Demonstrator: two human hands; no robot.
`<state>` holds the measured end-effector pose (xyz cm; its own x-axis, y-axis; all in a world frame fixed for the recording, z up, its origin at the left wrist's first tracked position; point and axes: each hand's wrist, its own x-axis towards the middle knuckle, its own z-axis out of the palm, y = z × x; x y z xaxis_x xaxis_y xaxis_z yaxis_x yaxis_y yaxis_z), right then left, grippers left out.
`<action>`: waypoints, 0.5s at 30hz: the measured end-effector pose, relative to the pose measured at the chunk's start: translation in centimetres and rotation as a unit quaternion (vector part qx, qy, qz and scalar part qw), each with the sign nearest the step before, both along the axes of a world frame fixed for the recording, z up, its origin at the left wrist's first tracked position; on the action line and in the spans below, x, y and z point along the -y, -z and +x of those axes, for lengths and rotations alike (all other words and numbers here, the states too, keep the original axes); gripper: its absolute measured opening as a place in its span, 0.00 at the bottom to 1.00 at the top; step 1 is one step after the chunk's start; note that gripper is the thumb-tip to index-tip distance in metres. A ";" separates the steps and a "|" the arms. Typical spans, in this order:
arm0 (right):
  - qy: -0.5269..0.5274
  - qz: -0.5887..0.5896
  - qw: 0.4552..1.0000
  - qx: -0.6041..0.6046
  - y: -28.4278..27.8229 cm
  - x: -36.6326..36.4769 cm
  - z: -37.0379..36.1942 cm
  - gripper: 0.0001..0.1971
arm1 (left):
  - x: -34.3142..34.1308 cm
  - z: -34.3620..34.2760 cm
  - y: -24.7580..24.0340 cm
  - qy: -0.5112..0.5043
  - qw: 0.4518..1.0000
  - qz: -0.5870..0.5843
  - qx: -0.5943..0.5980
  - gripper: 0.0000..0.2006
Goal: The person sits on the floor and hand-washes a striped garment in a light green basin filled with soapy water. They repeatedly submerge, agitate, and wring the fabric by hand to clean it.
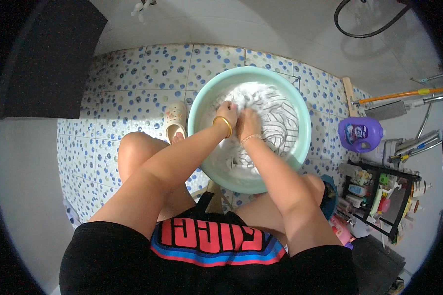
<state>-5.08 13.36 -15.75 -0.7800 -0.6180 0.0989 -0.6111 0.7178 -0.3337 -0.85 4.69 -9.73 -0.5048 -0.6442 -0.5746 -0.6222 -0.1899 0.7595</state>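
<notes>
A round mint-green basin (304, 129) stands on the floor in front of me. In it lies a wet white cloth with dark stripes (282, 125), amid white suds. My left hand (227, 114), with a gold bangle at its wrist, is closed on a bunched part of the cloth near the basin's middle. Close beside it, my right hand (248, 124) is against the cloth, a thin bracelet on that wrist. Motion smears its fingers, and suds and cloth partly hide them.
A cream clog (174, 119) on my foot is left of the basin. To the right are a purple jug (361, 134), long-handled cleaning tools (398, 96) and a black rack (379, 196) of bottles. A black box-like shape (49, 59) fills the upper left, above dotted floor tiles (133, 108).
</notes>
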 end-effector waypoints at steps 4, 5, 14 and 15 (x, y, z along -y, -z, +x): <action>-0.024 0.204 0.946 0.250 -3.0 -0.4 -2.1 0.12 | -0.4 -0.8 1.3 0.050 0.997 -0.038 0.046 0.13; 0.040 0.210 0.945 0.249 -1.8 -0.4 -3.0 0.13 | -0.8 -1.0 0.9 0.055 0.996 -0.049 0.041 0.13; 0.030 -0.255 0.955 0.149 -13.2 1.2 2.3 0.17 | 1.4 -3.1 1.6 0.595 0.719 -0.358 -0.005 0.17; 0.029 -0.267 0.955 0.128 -12.8 0.4 1.9 0.17 | 0.0 -3.2 -0.6 0.590 0.723 -0.357 0.033 0.17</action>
<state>-3.17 13.00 -2.97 -0.8527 -0.4871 0.1888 -0.4240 0.4341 -0.7948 -4.08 4.65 -9.11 -0.9319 0.0680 -0.3562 -0.0709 0.9291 0.3629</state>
